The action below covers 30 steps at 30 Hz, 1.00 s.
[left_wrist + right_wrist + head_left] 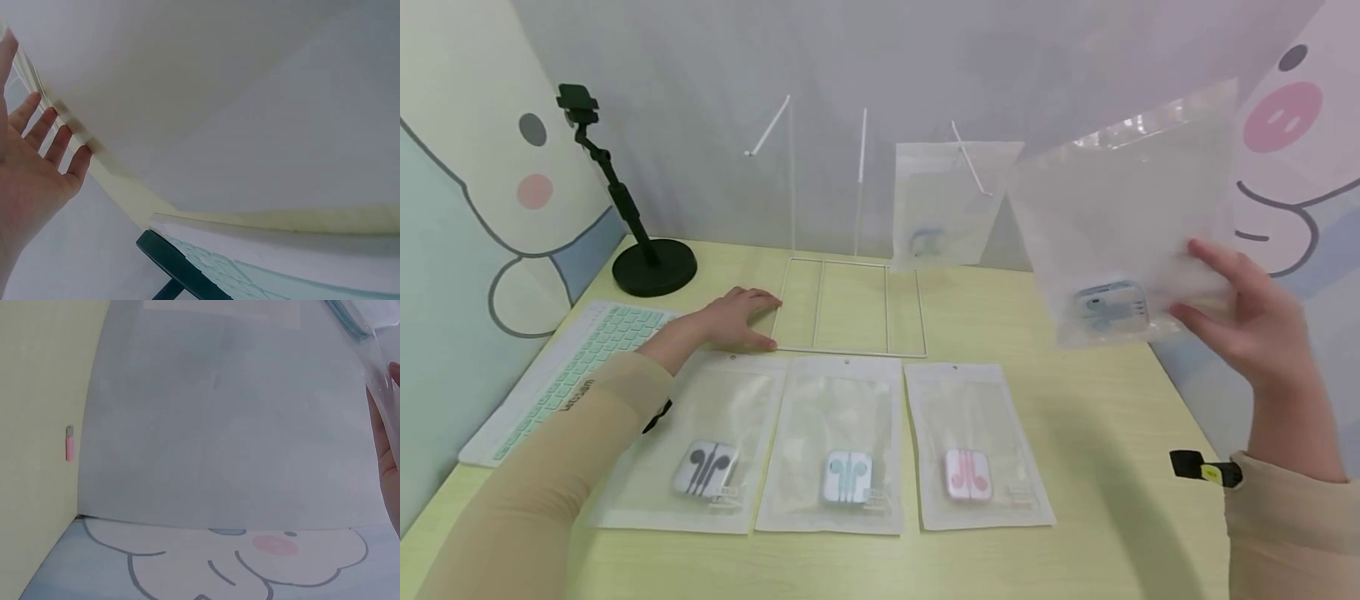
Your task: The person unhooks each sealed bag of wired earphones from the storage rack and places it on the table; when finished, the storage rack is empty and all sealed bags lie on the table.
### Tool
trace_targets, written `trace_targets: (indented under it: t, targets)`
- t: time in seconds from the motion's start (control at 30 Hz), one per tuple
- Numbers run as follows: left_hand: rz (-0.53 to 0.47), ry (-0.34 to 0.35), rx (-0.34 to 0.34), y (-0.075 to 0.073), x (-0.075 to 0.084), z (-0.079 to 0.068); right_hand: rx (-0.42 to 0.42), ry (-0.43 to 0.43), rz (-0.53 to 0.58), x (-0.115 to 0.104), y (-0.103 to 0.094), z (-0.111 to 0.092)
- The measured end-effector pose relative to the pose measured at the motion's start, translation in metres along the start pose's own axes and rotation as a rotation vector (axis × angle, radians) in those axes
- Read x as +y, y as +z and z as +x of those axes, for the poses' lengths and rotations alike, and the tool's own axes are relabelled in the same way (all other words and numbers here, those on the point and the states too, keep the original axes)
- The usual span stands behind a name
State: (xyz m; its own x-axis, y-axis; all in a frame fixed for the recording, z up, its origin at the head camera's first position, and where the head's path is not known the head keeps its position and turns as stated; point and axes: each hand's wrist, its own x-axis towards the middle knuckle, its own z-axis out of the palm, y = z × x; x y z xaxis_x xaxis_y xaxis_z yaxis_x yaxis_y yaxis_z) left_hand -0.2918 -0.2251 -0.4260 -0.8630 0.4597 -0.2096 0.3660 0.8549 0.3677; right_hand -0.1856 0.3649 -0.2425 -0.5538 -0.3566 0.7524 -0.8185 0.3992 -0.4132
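My left hand (733, 321) lies at the left side of a white wire display rack (850, 353), fingers spread and fairly straight, fingertips right at the base wire. In the left wrist view those fingers (59, 147) reach along the table edge. Held up at the right, a translucent bag (1127, 208) of blue earphones in a clear case (1111, 306) is pinched by my right hand (1262, 321) between thumb and fingers at its lower right side. Another bag with blue earphones (951, 208) hangs from the rack's right hook. The other two hooks (862, 146) are bare.
Three bags lie in a row in front: black earphones (706, 468), mint-green earphones (847, 477), pink earphones (967, 474). A keyboard (572, 383) and black phone stand (655, 267) are at the left. A small pink stick (69, 444) lies near the table's edge in the right wrist view.
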Motion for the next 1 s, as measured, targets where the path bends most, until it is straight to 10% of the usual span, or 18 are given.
trace_targets:
  t: [0.67, 1.0]
  targets:
    - [-0.008, 0.008, 0.0, -0.001, 0.001, -0.001, -0.182, 0.529, -0.247, 0.012, -0.045, -0.082]
    - [-0.008, 0.005, -0.001, -0.002, 0.003, -0.002, -0.326, 0.643, -0.372, 0.021, -0.051, -0.117]
